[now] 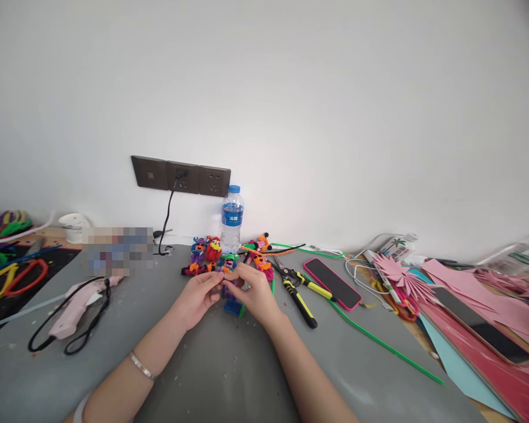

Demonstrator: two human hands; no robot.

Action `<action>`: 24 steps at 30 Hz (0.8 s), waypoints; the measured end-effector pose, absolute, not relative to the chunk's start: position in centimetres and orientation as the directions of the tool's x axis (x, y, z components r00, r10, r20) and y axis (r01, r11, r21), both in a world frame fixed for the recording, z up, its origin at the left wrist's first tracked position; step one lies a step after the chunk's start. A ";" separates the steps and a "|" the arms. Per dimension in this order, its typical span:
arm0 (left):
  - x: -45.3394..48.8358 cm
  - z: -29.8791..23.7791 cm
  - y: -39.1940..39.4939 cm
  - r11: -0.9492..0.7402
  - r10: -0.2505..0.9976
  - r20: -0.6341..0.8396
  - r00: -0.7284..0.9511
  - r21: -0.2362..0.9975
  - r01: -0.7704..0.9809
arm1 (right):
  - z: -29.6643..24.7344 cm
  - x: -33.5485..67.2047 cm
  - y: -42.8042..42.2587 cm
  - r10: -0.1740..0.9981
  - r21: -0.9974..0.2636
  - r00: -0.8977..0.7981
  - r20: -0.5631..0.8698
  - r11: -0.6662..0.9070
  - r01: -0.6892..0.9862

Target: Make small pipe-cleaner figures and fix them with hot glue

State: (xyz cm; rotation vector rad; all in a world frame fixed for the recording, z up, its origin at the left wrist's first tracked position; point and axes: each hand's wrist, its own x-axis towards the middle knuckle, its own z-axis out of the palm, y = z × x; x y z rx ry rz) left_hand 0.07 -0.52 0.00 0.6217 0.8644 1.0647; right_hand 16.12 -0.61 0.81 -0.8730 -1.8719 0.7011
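My left hand and my right hand meet in front of the bottle, their fingertips pinched together on a small pipe-cleaner figure. Green and orange show at its top, with purple and blue parts below. The fingers hide much of its middle, so the exact spot gripped is hard to make out. Around it lie several other colourful pipe-cleaner figures, among them a red one, a purple and blue one and an orange and pink one.
A water bottle stands against the wall. To the right are yellow-black pliers, a pink-cased phone, a green pipe cleaner and pink papers. A pink glue gun with a black cord lies left, beyond it scissors.
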 end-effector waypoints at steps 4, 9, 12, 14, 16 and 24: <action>0.0 -0.2 -0.4 0.344 0.939 -0.294 0.180 0.788 -0.511 | 0.9 16.1 -0.6 0.802 -0.758 -0.308 0.512 0.590 0.277; 0.0 0.3 -0.7 0.373 0.927 -0.301 0.223 0.798 -0.473 | 1.7 16.6 -0.6 0.813 -0.787 -0.312 0.492 0.569 0.241; 0.0 0.6 -0.9 0.379 0.923 -0.298 0.244 0.818 -0.432 | 2.0 16.9 -0.6 0.822 -0.814 -0.342 0.456 0.541 0.213; -0.1 0.6 -0.9 0.380 0.918 -0.289 0.272 0.838 -0.392 | 2.1 17.2 -0.5 0.824 -0.834 -0.367 0.431 0.519 0.186; -0.2 0.7 -1.0 0.385 0.907 -0.281 0.314 0.855 -0.348 | 2.2 17.6 -0.4 0.829 -0.867 -0.396 0.395 0.479 0.138; -0.1 1.2 -1.8 0.435 0.781 -0.283 0.557 0.886 -0.160 | 2.3 18.7 0.0 0.834 -0.967 -0.490 0.253 0.230 -0.109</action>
